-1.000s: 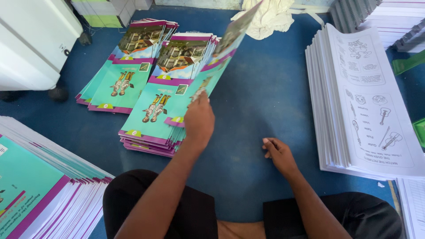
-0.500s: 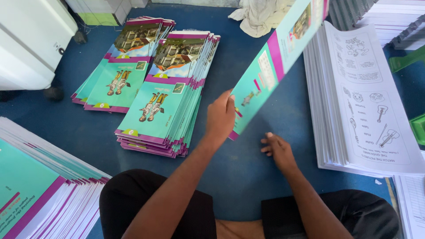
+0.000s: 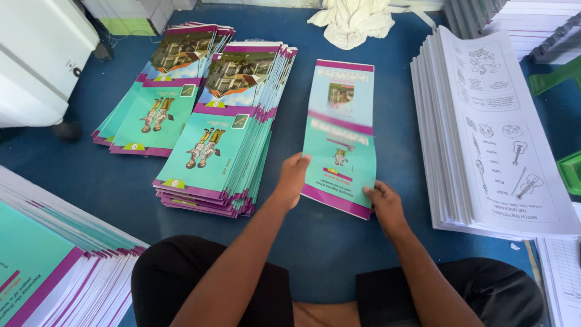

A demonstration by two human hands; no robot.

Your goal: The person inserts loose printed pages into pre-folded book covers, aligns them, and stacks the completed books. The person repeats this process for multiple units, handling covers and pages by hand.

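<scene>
Blue matting (image 3: 181,194) covers the floor where a person sits cross-legged, seen from above. Lying flat on it, directly ahead of the knees, is a single teal cover sheet (image 3: 339,136) with purple bands, unfolded to full length. The left hand (image 3: 292,178) rests on the sheet's near left edge, fingers curled loosely over it, pinching the margin. The right hand (image 3: 384,203) presses on the near right corner, fingers bent, thumb on top of the paper.

Left of the sheet stands a fanned pile of matching teal covers (image 3: 227,145), and a second pile (image 3: 160,91) lies beyond it. To the right rises a thick stack of white printed pages (image 3: 496,133) with line drawings. Another heap of teal covers (image 3: 42,266) sits at the near left. A crumpled white cloth (image 3: 354,21) lies at the far edge, and a white cabinet (image 3: 36,48) stands at far left.

The sheet looks glossy, thin and light, likely slippery and easily creased; gripping it by both near corners or along its side edges seems safest.
</scene>
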